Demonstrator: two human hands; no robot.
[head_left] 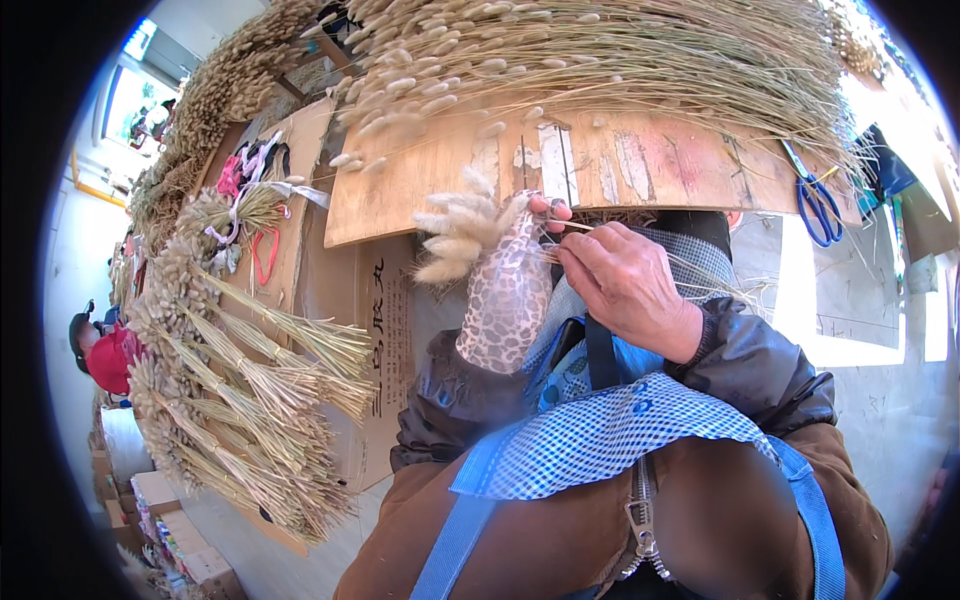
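Observation:
My left hand [512,285], in a leopard-print glove with bare fingertips, is closed around a small bunch of dried bunny-tail grass [455,238]. The bunch's fluffy cream heads point left, past the back of the glove. On the right side, my bare right hand [632,290] is closed in a pinch on the thin stems, close to my left fingertips. Some stem ends [705,275] stick out beyond the right hand, over my lap. Both hands are just off the near edge of the wooden board [430,205].
A large heap of loose grass stems [680,60] covers the board's far side. Blue-handled scissors [818,205] lie at its right end. Several tied bundles [255,400] rest on a surface to my left, near pink and white ties [240,180]. Another person in red [110,358] is at far left.

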